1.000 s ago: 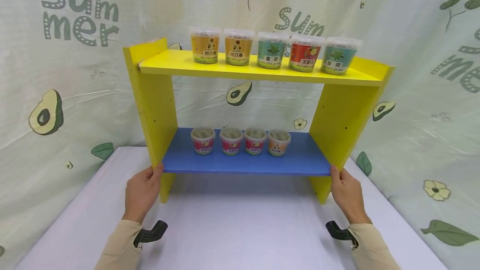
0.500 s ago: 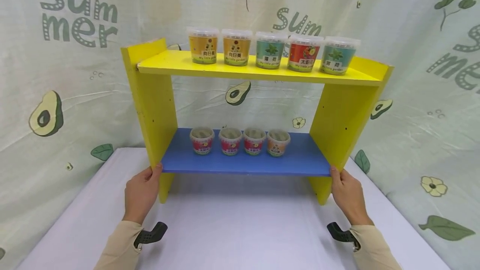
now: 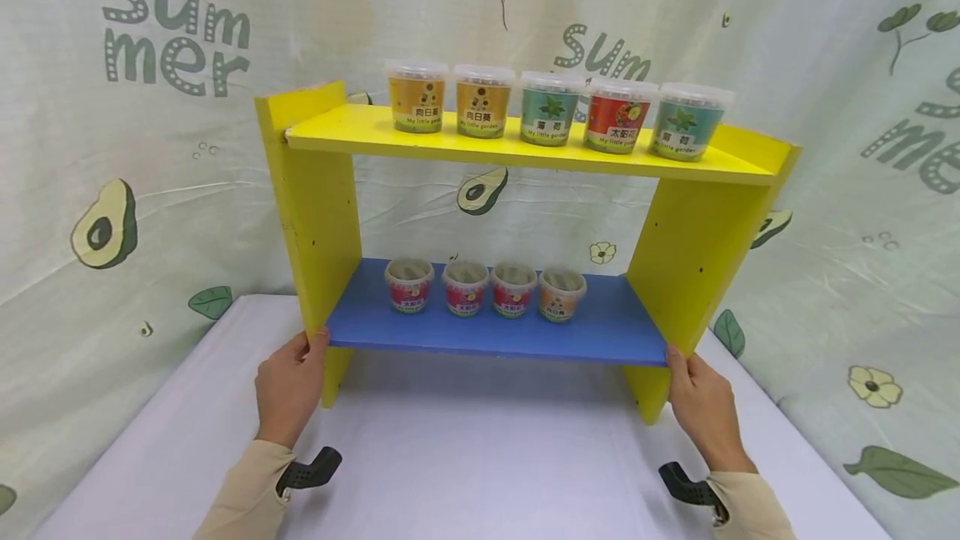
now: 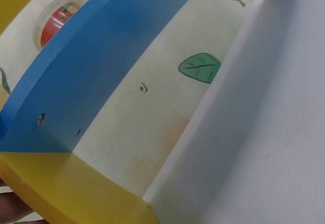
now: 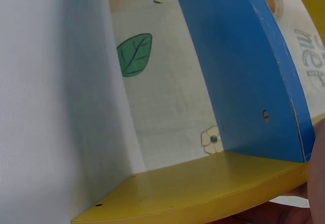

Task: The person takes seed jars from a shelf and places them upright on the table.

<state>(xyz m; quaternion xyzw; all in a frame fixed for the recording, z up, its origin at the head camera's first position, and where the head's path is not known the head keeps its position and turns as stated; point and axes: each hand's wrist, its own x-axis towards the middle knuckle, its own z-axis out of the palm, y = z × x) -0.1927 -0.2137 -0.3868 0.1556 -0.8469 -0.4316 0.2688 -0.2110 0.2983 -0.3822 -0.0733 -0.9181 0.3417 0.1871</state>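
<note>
The shelf unit is ahead at twelve o'clock, with both rows already in place: five tubs stand upright on its top board, and four more cups at about seven o'clock from them on the blue board. The left hand, at the unit's eight o'clock, and the right hand, at four, both grasp its yellow side panels, so letting go seems what is left; whether it bears fully on the white surface, I cannot tell
</note>
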